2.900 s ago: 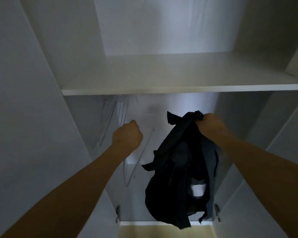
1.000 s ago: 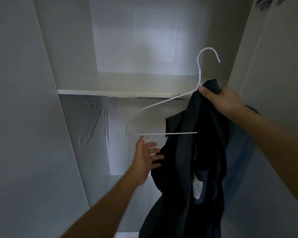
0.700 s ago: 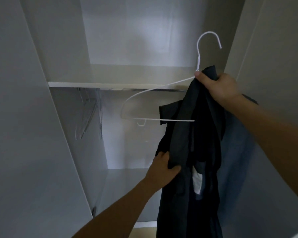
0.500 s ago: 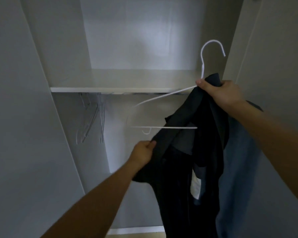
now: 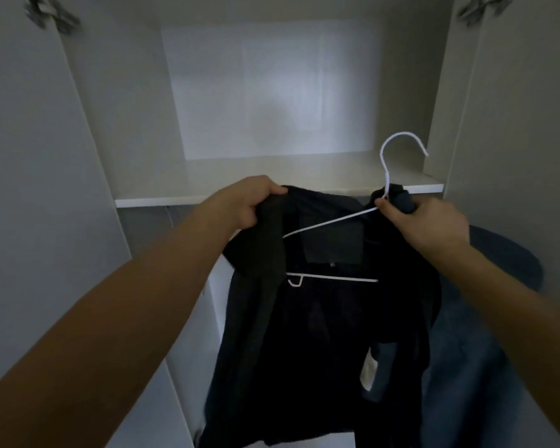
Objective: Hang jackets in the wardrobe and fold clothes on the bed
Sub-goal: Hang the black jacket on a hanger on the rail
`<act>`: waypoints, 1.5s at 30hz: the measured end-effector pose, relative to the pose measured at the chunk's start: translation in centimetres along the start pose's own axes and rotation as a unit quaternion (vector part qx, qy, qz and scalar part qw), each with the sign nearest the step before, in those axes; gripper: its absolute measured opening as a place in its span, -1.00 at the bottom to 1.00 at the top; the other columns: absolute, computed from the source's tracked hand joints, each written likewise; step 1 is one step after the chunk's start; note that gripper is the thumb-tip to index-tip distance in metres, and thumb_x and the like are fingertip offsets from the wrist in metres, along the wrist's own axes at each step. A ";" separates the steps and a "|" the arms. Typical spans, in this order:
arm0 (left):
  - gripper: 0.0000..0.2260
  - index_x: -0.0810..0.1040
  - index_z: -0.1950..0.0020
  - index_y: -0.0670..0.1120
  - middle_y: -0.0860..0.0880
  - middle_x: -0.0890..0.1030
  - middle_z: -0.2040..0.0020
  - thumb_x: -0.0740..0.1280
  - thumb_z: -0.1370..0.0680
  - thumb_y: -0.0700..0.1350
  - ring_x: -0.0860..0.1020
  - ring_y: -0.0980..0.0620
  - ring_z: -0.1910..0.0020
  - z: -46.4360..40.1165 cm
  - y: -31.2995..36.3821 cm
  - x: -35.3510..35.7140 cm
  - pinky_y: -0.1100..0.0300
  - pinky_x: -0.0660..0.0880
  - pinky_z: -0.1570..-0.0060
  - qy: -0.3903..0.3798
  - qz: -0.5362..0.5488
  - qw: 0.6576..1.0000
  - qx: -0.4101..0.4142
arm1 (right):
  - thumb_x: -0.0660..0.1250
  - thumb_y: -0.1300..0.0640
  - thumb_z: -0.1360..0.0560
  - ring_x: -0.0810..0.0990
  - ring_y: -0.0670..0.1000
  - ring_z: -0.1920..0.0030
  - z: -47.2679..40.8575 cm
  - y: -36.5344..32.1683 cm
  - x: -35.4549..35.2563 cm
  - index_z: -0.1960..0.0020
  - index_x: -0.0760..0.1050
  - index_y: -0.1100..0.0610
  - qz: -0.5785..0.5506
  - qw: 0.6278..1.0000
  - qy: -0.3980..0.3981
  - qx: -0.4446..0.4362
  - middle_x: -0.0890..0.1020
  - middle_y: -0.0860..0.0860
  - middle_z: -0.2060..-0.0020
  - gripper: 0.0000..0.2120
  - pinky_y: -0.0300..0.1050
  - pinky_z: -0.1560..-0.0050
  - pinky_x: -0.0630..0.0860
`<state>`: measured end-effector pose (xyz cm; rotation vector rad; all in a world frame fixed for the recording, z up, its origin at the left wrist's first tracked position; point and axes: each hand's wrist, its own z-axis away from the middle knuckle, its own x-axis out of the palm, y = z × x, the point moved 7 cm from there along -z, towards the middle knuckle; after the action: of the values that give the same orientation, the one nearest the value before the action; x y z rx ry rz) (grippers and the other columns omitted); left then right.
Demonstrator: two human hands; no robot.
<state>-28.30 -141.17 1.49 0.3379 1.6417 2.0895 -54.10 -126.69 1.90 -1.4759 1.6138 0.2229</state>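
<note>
Two hands work at mid-frame: the right hand (image 5: 425, 223) pinches the hanger (image 5: 333, 221) neck with bunched cloth, the left hand (image 5: 244, 205) clenches the jacket (image 5: 311, 334) shoulder. Best to draw that shoulder over the hanger's left arm before lifting toward the shelf (image 5: 175, 197).

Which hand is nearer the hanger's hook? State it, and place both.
Right. The right hand pinches the white hanger at its neck, just below the hook. The left hand grips the dark jacket off to the hook's left.
</note>
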 end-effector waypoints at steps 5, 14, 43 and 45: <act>-0.84 0.47 0.05 -0.19 -0.11 0.52 0.29 0.14 -0.65 -0.21 0.56 -0.02 0.37 1.0 3.0 6.0 0.16 0.57 0.32 -0.035 0.073 0.995 0.060 | 0.02 -0.64 -0.27 0.49 0.04 0.29 1.3 -4.4 1.9 0.29 0.48 -0.03 -0.058 0.995 -0.055 -0.053 0.53 -0.09 0.36 -0.31 -0.10 0.28 0.36; -0.79 0.47 0.13 -0.24 -0.20 0.53 0.17 0.09 -0.62 -0.26 0.58 -0.17 0.24 1.7 4.9 6.1 0.08 0.56 0.56 0.028 0.159 0.982 0.096 | 0.02 -0.73 -0.05 0.57 0.01 -0.01 2.3 -5.9 0.3 -0.04 0.39 -0.08 -0.056 0.985 -0.051 -0.152 0.55 -0.12 0.06 -0.12 -0.07 0.11 0.41; -0.91 0.36 -0.10 -0.33 -0.25 0.44 0.12 0.13 -0.62 -0.33 0.49 -0.28 -0.23 4.5 8.8 8.5 -0.10 0.50 -0.08 -0.001 0.370 0.923 0.101 | 0.30 -0.55 -0.12 0.35 0.16 -0.12 3.6 -6.8 1.1 -0.12 0.32 0.17 -0.019 0.996 0.086 -0.007 0.37 0.08 -0.05 -0.08 0.13 -0.14 0.23; -0.89 0.36 -0.11 -0.34 -0.26 0.45 0.11 0.13 -0.62 -0.33 0.50 -0.27 -0.22 4.8 9.3 8.6 -0.09 0.52 -0.07 -0.007 0.362 0.927 0.098 | 0.37 -0.37 -0.23 0.35 0.17 -0.10 3.4 -7.1 1.2 -0.10 0.34 0.16 -0.045 0.994 0.098 -0.004 0.39 0.08 -0.04 -0.28 0.09 -0.12 0.20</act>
<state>-35.42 -134.54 10.88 1.1757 1.9122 2.3946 -46.20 -127.15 2.15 -1.6129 1.6973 0.0332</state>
